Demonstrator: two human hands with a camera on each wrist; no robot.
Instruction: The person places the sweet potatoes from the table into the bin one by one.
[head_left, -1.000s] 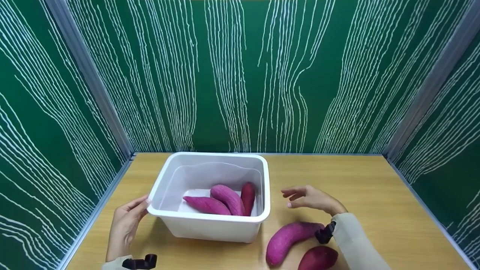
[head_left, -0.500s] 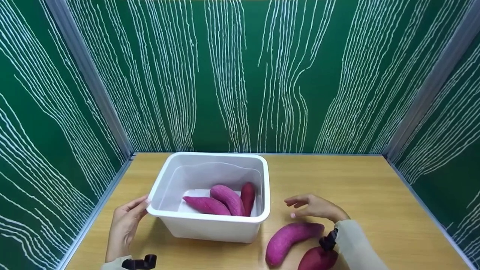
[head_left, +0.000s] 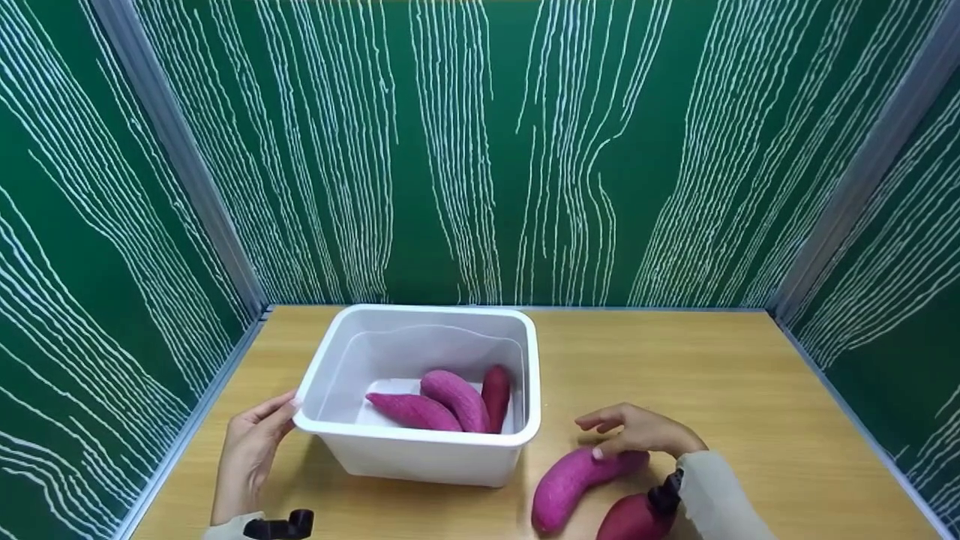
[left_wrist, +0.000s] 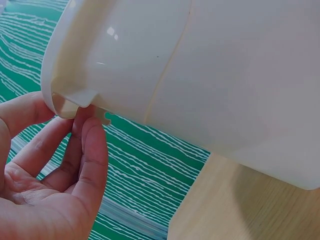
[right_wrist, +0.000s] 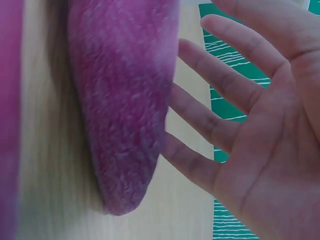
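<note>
With thumb and fingertips my left hand (head_left: 251, 454) pinches the left front corner of a white plastic bin (head_left: 427, 456). The left wrist view shows the thumb and curled fingers around the bin's lip (left_wrist: 65, 102). Inside the bin lie a pointed purple sweet potato (head_left: 412, 411), a curved one (head_left: 456, 399) and a dark red one (head_left: 496, 394). My right hand (head_left: 645, 433) hovers over the far end of a curved purple sweet potato (head_left: 566, 486) on the table. Its fingers are spread and relaxed beside that sweet potato (right_wrist: 122, 110) in the right wrist view.
A dark red sweet potato (head_left: 634, 517) lies at the table's front, partly under the right wrist camera (head_left: 666, 491). The wooden table (head_left: 675, 352) is bounded by green panels (head_left: 645, 187) with white wavy lines on the back and both sides.
My right hand has moved slightly right and toward the front, down over the curved purple sweet potato. The left hand and the bin stay where they were.
</note>
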